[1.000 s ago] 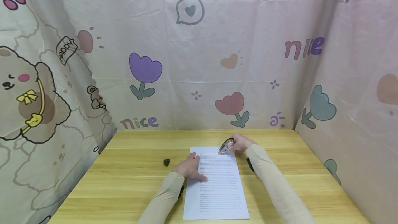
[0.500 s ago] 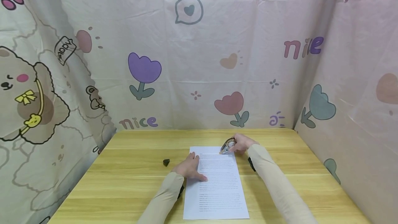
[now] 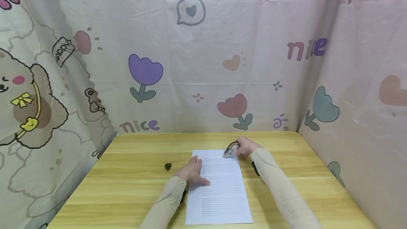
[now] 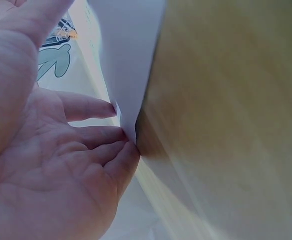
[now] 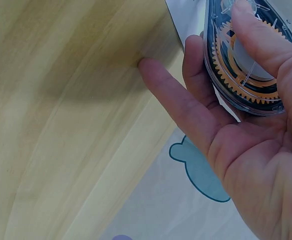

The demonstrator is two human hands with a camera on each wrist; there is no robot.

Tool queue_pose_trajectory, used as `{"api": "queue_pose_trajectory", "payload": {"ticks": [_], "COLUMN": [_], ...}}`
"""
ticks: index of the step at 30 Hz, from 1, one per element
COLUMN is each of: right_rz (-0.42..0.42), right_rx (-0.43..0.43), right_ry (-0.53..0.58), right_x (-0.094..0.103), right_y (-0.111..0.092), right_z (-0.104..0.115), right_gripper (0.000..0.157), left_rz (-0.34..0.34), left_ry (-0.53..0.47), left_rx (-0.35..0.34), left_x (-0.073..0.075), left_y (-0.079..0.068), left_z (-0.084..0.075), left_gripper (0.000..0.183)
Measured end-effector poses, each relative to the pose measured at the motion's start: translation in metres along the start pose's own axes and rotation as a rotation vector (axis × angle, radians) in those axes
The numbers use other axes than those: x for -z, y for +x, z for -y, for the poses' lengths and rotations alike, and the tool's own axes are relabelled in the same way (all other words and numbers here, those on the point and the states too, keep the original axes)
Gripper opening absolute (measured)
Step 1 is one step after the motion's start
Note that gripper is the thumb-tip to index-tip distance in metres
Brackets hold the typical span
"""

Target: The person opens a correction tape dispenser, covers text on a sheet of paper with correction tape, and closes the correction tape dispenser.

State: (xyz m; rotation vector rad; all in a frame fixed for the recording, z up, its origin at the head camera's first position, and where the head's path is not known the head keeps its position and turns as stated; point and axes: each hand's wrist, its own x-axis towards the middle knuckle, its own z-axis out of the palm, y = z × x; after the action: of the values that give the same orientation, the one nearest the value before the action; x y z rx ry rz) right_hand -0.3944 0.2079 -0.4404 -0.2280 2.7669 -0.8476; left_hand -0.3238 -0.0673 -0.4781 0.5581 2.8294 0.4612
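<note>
1. While the left hand (image 3: pixel 191 171) is lying over the printed sheet (image 3: pixel 222 190), at ten o'clock from its centre, its fingers are resting on the left margin; thumb is spreading away toward four o'clock. Nothing is being pinched there.

2. Right hand (image 3: pixel 248 146), at three o'clock from the tape dispenser (image 3: pixel 231 149), is pinching it: thumb is lying across one face, fingers backing the other. One finger is extending off the case; whether its tip is touching the wooden table (image 3: pixel 133 193), cannot tell.

3. Dispenser is sitting between twelve and one o'clock of the sheet's centre, nose pointing toward eight. Nose is apparently meeting the paper near the top printed lines; contact too small to confirm.

4. Handling, by judgement: clear shell and orange gear wheel (image 5: pixel 253 93) are suggesting light, stiff, slightly slick plastic. Rounded rear is offering the best hold, flat faces between thumb and fingers; nose is probably the fragile end.

5. Sheet is looking thin, limp, ready to slide or crease; flat fingers on a margin are suiting it better than a pinch.

6. Small dark piece (image 3: pixel 167 166) is lying apart, nine o'clock from the left hand; identity unclear.
</note>
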Motion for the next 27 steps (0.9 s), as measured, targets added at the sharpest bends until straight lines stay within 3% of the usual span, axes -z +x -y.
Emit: {"api": "queue_pose_trajectory", "payload": {"ticks": [15,27], "right_rz": [0.0,0.006], "right_rx": [-0.005,0.022], "right_ry": [0.004,-0.018], "right_x": [0.0004,0.0018], "right_y": [0.0,0.0023], "right_z": [-0.0024,-0.0062], "right_gripper": [0.04,0.034], "left_rz": [0.0,0.004], "left_ry": [0.019,0.025], "left_rx": [0.007,0.009], "left_x": [0.0001,0.0008], "left_y": [-0.0006,-0.0015], "left_z": [-0.0032,-0.0028], "left_gripper": [0.11,0.112]}}
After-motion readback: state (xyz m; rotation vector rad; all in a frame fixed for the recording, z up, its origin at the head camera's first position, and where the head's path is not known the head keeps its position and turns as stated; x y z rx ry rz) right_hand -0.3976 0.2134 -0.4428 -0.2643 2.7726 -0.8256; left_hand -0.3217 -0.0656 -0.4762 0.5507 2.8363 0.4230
